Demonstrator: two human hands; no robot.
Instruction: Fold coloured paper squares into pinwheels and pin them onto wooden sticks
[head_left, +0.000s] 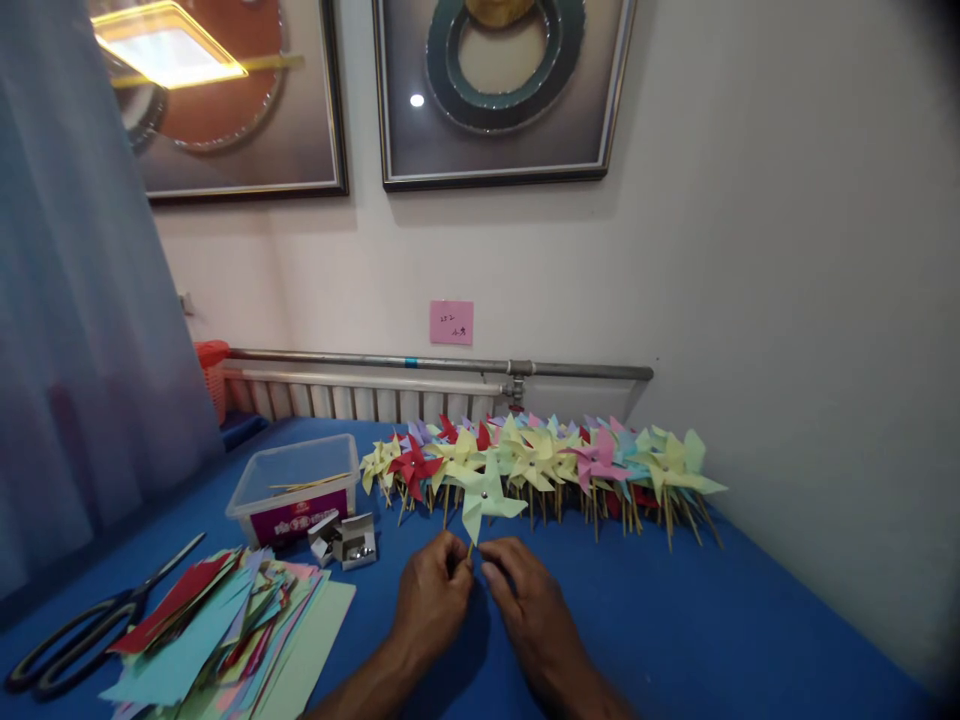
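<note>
Pinwheel [486, 497] pinched by stick between left hand [433, 597] and right hand [525, 590] fingertips; dozens finished beyond fingers [555, 460], paper stack [225, 630] left uncut.

Desk: I see a blue-covered desk [675, 610] running up to the wall.
Far edge: a long row of paper pinwheels [555, 465] on wooden sticks lies along the wall side, in yellow, pink, red, green and lilac.
Left middle: a clear plastic tub [296, 485] with a few sticks inside; just beside it, two small open boxes [345, 540] of metal pins.
Near left: a loose stack of coloured paper sheets [232, 630].
Left edge: black-handled scissors [90, 625], touching the paper stack.
</note>
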